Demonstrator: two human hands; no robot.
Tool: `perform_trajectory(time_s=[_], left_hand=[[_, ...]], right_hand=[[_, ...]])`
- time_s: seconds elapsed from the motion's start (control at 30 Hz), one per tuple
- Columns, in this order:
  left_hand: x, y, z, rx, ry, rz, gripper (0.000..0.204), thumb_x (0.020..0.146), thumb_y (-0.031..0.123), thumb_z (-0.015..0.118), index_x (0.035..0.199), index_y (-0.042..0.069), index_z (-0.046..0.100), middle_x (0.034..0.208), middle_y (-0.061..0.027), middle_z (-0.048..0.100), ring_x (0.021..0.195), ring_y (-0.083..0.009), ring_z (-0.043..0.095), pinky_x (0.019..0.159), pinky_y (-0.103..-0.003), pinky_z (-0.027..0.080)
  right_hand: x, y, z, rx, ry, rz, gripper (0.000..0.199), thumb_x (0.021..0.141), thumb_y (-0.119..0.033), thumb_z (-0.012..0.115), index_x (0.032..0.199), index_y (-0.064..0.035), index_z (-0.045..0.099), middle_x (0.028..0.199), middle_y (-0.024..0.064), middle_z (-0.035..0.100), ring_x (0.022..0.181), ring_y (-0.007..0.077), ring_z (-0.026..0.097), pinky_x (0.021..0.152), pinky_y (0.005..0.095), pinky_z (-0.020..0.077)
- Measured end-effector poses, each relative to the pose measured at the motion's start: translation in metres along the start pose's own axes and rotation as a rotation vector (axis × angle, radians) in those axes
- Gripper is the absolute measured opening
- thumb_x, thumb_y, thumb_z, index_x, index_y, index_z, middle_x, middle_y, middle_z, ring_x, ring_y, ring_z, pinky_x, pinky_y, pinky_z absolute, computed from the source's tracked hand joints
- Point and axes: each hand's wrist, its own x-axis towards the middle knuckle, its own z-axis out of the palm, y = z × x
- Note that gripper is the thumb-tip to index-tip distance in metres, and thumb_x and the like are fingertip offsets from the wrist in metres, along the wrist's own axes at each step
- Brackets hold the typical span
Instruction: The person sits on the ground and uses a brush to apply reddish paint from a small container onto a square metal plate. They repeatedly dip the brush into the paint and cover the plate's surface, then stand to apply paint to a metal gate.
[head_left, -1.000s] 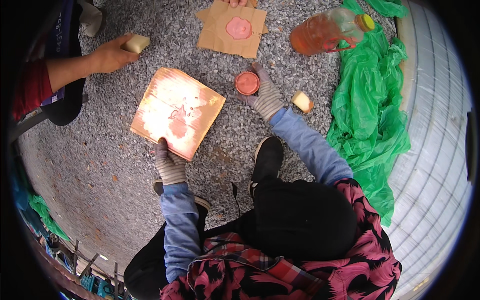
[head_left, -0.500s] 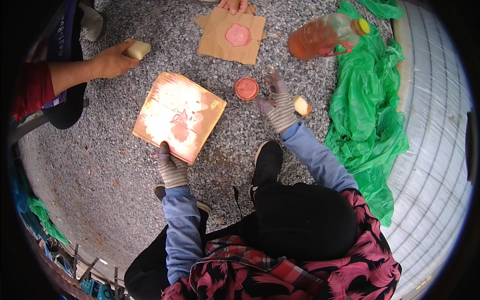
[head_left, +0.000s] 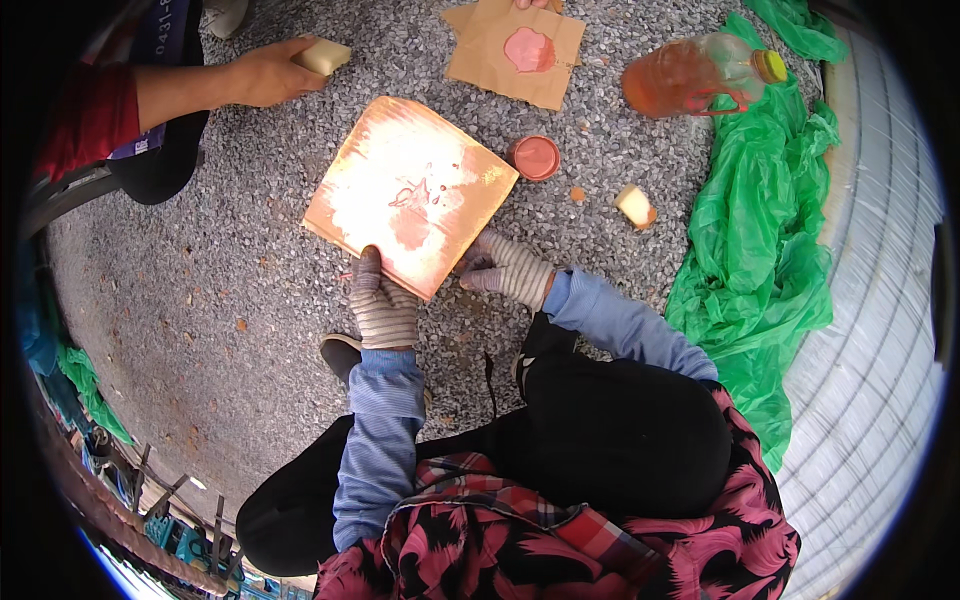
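My fingertips are partly hidden: the striped gloves cover both hands, and where my left thumb ends on the board is hard to make out. At the upper edge, another person's fingers are cut off above a brown card (head_left: 515,52) with a pink blot.

The orange square board (head_left: 410,193) lies flat on the speckled gravel floor (head_left: 200,290), just ahead of both hands, its near corner pointing between them. My left hand (head_left: 383,305) grips that lower edge, thumb laid on the painted top, the fingers curled beneath as far as I can tell. My right hand (head_left: 505,272) is loosely open, fingertips touching the board's right lower edge and clasping nothing.

Beyond my right hand, a small round dish of pink paint (head_left: 535,157) stands touching the board's far right corner. Further right lies a pale sponge block (head_left: 636,206), then a crumpled green plastic sheet (head_left: 760,250) with a tipped bottle of orange liquid (head_left: 695,75). Far to the left, another person's hand (head_left: 265,75) holds a pale sponge (head_left: 322,56).
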Motion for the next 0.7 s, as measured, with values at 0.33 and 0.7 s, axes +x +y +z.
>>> perform_trajectory(time_s=[0.33,0.7], left_hand=[[-0.016,0.006,0.014,-0.06,0.029,-0.062,0.041,0.085,0.011,0.058,0.121,0.001,0.044,0.122,-0.0124,0.05,0.113,-0.0257,0.049,0.099,-0.047,0.04],[-0.03,0.031,0.029,-0.044,-0.081,-0.045,0.052,0.085,0.015,0.058,0.13,-0.001,0.036,0.133,-0.0146,0.042,0.124,-0.0273,0.037,0.106,-0.048,0.027]], right_hand=[[0.015,-0.006,0.018,-0.065,-0.115,-0.122,0.04,0.082,-0.009,0.062,0.12,-0.0041,0.051,0.118,0.0054,0.056,0.105,0.0131,0.052,0.086,0.0297,0.0452],[0.015,-0.025,0.029,0.23,0.028,-0.25,0.031,0.084,-0.007,0.059,0.115,-0.002,0.055,0.114,0.0067,0.058,0.104,0.014,0.053,0.089,0.0282,0.0432]])
